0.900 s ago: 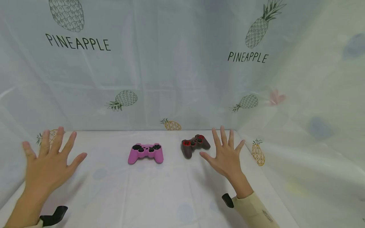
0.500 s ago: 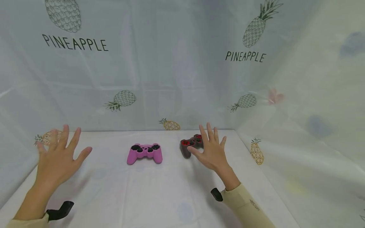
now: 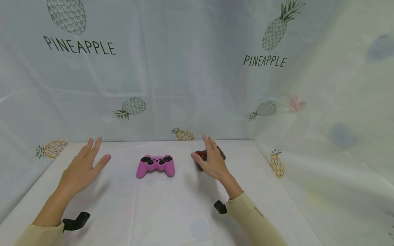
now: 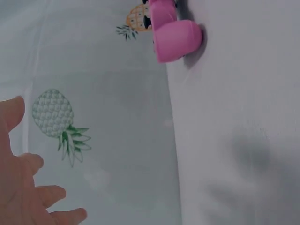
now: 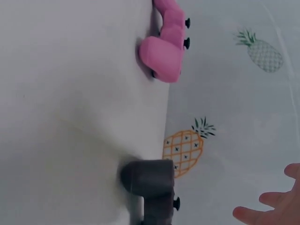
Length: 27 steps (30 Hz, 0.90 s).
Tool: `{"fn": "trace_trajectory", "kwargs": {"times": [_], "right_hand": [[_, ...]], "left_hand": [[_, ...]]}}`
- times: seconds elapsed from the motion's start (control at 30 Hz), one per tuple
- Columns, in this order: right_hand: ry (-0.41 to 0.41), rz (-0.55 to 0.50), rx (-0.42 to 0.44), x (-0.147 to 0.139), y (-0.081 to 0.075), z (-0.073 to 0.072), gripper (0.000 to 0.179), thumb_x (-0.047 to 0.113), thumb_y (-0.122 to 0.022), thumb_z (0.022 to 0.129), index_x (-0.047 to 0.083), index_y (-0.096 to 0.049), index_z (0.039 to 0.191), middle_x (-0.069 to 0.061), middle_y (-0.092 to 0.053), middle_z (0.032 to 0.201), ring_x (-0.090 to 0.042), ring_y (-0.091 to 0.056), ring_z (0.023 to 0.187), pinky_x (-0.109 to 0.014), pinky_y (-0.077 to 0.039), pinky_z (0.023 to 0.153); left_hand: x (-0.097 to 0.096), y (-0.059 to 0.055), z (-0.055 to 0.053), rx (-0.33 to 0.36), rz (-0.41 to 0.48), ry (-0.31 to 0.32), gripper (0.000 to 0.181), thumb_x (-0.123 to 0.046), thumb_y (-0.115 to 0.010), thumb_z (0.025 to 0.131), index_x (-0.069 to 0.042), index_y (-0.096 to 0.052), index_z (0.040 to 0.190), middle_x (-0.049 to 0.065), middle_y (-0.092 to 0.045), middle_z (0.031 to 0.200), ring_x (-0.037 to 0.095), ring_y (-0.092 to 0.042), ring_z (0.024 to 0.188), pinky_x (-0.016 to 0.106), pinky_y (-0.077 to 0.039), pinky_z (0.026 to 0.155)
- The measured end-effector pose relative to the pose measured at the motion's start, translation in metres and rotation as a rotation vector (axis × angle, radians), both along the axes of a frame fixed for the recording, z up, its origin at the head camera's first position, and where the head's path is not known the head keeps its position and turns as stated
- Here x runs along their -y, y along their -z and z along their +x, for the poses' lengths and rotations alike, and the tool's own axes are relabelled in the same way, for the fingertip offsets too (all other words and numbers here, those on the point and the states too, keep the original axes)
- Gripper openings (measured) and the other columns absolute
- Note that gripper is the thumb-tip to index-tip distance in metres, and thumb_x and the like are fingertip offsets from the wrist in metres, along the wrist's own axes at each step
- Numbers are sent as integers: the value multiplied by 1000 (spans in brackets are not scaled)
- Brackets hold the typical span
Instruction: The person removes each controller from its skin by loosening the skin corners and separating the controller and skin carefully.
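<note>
A pink game controller (image 3: 156, 163) with black buttons and sticks lies on the white-covered table, between the two hands. Right of it is a dark game controller (image 3: 201, 154) with red button areas, partly hidden behind my right hand (image 3: 213, 163). That hand hovers above the table, its fingers extended and holding nothing. In the right wrist view the dark controller (image 5: 152, 177) stands out apart from the fingertips. My left hand (image 3: 80, 169) is raised left of the pink controller, fingers extended, thumb toward it. The left wrist view shows a gap between that hand (image 4: 21, 187) and the pink controller (image 4: 177, 40).
A pale cloth with printed pineapples (image 3: 184, 135) hangs behind the table (image 3: 166, 208) and along its right side. Black wrist devices (image 3: 77, 221) sit at both cuffs.
Both hands have moved inward, the left one rightward and the right one leftward over the dark controller. The hands have turned, thumbs toward the middle. Neither controller has moved.
</note>
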State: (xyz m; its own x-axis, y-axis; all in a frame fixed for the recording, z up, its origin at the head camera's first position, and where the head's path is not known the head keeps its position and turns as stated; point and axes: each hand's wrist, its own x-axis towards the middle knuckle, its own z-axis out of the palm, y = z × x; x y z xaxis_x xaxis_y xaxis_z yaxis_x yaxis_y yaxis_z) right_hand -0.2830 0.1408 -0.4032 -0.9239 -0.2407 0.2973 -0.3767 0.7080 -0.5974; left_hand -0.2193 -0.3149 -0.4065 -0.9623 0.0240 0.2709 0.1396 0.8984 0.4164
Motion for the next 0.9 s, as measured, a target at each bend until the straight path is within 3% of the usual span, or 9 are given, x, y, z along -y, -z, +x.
{"fn": "trace_trajectory", "kwargs": {"times": [0.07,0.27,0.37,0.53,0.63,0.8,0.9], "right_hand": [[-19,-39,8,5,2,-2,93,67,-56,100,23,-18,171,-15,-15,176,-43,-20,160,-78,-30,114],[-75,-162,78,23,4,-10,87,63,-56,103,19,-22,170,-14,-27,173,-35,-26,160,-66,-28,122],[-79,-202,120,31,8,-16,87,63,-55,103,18,-23,170,-15,-32,170,-38,-37,154,-65,-33,120],[-94,-275,200,42,16,-21,88,67,-56,101,20,-25,169,-19,-35,167,-44,-54,138,-62,-45,111],[-91,-317,256,49,19,-21,86,67,-57,101,21,-28,168,-18,-37,167,-42,-56,137,-59,-46,111],[-81,-362,338,61,25,-23,83,65,-57,101,23,-31,167,-16,-40,166,-39,-52,141,-61,-41,115],[-77,-377,378,68,30,-24,82,65,-57,101,22,-32,166,-17,-40,165,-41,-46,147,-64,-36,117]], "left_hand": [[-3,0,-3,25,30,4,84,-57,-42,111,-18,1,171,27,0,174,61,-12,154,93,-20,95],[-14,3,-16,38,153,44,80,-53,-39,113,-11,-3,171,34,-16,170,62,-29,148,86,-26,104],[-21,4,-21,55,195,55,78,-52,-37,114,-10,-5,171,37,-25,166,61,-42,138,84,-34,100],[-33,4,-30,131,275,86,78,-55,-33,114,-12,-3,171,37,-29,164,62,-39,141,83,-34,103],[-41,7,-34,197,320,92,79,-59,-29,113,-13,-3,171,36,-29,165,62,-36,144,82,-32,106],[-53,14,-40,271,370,95,83,-64,-27,111,-11,-5,171,35,-31,164,58,-51,136,76,-43,103],[-60,18,-42,303,388,98,86,-67,-27,110,-12,-5,171,34,-32,164,56,-54,135,74,-44,104]]}}
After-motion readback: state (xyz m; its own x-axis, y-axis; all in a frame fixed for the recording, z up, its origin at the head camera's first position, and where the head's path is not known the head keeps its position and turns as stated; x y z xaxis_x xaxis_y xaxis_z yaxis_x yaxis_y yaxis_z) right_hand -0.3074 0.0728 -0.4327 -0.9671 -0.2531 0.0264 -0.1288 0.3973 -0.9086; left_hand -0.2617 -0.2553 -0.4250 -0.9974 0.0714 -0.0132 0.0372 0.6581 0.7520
